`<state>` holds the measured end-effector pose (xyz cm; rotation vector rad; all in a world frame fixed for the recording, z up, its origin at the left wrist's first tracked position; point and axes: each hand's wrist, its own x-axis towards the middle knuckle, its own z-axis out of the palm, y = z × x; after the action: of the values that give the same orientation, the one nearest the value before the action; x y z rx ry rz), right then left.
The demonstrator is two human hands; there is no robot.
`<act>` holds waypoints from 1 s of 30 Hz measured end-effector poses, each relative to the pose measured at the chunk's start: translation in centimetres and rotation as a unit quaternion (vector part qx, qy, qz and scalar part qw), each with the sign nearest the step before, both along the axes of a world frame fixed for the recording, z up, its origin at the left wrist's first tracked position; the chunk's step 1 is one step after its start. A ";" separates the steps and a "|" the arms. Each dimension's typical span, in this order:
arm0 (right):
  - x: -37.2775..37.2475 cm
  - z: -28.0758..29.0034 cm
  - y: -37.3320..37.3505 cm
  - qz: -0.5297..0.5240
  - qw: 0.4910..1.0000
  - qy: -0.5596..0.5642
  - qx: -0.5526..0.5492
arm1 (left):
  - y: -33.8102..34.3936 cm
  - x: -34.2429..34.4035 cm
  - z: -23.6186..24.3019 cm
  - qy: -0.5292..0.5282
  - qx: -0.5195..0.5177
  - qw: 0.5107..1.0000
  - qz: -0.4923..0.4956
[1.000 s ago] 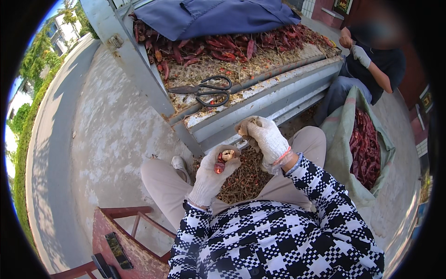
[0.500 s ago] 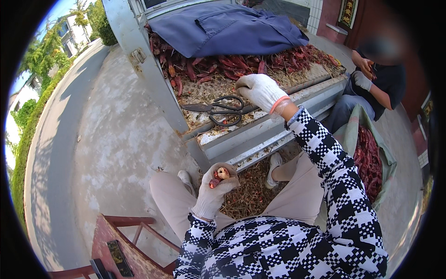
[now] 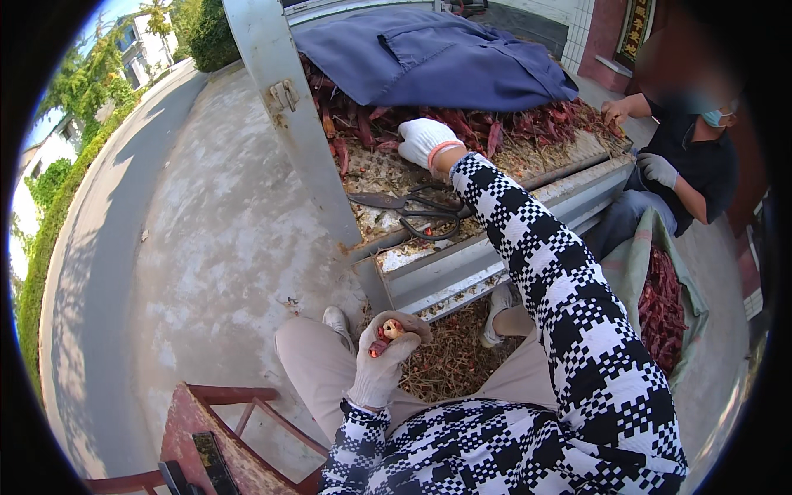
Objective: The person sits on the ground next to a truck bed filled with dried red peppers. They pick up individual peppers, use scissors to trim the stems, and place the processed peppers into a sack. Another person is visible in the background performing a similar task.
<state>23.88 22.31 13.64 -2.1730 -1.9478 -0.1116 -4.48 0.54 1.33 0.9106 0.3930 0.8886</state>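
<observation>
Above my lap, my left hand (image 3: 381, 363) in a white knit glove is closed around a small bunch of dried red chilies (image 3: 380, 341), whose cut, pale ends face up. My right hand (image 3: 429, 142), gloved too, reaches to the front edge of the chili pile (image 3: 462, 124) on the truck bed. Its fingers curl down and inward; anything between them is hidden. Just below that hand, large black-handled scissors (image 3: 412, 208) lie with their blades spread on the bed near its edge.
A blue cloth (image 3: 437, 58) covers most of the pile. To the right sits a masked co-worker (image 3: 689, 161), one hand at the pile. A green sack (image 3: 634, 268) of chilies stands before them. Stems and scraps (image 3: 450, 355) litter the ground between my feet. A red wooden chair (image 3: 202, 437) is at lower left.
My right hand has gone forward and left, from above the bed's edge to the pile. My left hand still holds the chilies. The co-worker has stretched one hand to the pile.
</observation>
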 end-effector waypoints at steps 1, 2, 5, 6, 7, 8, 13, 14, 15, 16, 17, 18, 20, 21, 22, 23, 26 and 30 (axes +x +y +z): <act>0.5 0.1 -0.8 0.013 1.000 0.009 0.018 | -0.1 0.1 -0.2 -0.015 -0.016 1.000 -0.004; -0.3 1.4 -2.6 0.019 0.999 0.045 0.014 | -0.1 0.1 -0.3 -0.021 -0.030 0.999 -0.003; -0.4 3.3 -8.8 0.097 0.992 0.084 0.010 | -0.1 0.9 -0.2 -0.047 -0.073 0.996 -0.009; -0.7 3.1 -10.6 0.128 0.989 0.075 0.016 | 0.1 0.8 -0.1 -0.056 -0.096 0.994 -0.005; -1.1 2.8 -12.6 0.160 0.985 0.052 0.026 | 0.1 0.8 -0.2 -0.065 -0.118 0.991 -0.001; -1.8 2.9 -14.9 0.174 0.983 0.058 -0.004 | 0.2 0.8 -0.3 -0.066 -0.136 0.989 0.001; -3.8 1.4 -22.9 0.318 0.946 0.040 -0.040 | 0.4 1.7 -0.1 -0.052 -0.158 0.986 -0.023; -4.2 0.5 -23.5 0.342 0.939 0.037 -0.020 | 0.2 2.0 0.0 -0.043 -0.156 0.986 -0.034; -4.6 0.1 -23.9 0.340 0.940 0.036 -0.020 | 0.0 2.5 0.3 -0.040 -0.150 0.987 -0.037; -5.1 -0.3 -24.5 0.335 0.941 0.038 -0.024 | -0.1 2.7 0.2 -0.028 -0.131 0.990 -0.039; -5.6 -0.8 -25.2 0.329 0.943 0.042 -0.028 | -0.3 2.9 0.0 -0.015 -0.112 0.993 -0.041; -5.8 -0.9 -25.5 0.324 0.943 0.064 -0.025 | -0.3 3.0 0.1 -0.005 -0.088 0.995 -0.039; -6.1 -1.5 -25.8 0.320 0.938 0.131 -0.014 | -0.5 3.1 0.7 -0.012 -0.135 0.990 -0.032; -6.1 -1.7 -25.9 0.310 0.937 0.158 -0.014 | -0.5 3.1 0.8 -0.015 -0.130 0.991 -0.035; -6.1 -2.0 -25.9 0.300 0.936 0.185 -0.012 | -0.5 3.1 1.0 -0.017 -0.126 0.991 -0.038; -6.0 -2.2 -26.1 0.279 0.939 0.198 -0.021 | -0.7 3.1 1.4 -0.004 -0.133 0.990 -0.041; -5.7 -2.7 -26.8 0.251 0.929 0.271 -0.027 | -1.3 3.0 2.4 0.027 -0.151 0.987 -0.042; -4.7 -3.8 -27.5 0.264 0.904 0.335 -0.011 | -1.4 3.1 2.2 0.031 -0.182 0.982 -0.034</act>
<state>19.16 -5.17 9.87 -1.3310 -1.9887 0.6557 -1.37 -0.91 3.52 0.6110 0.5544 0.6966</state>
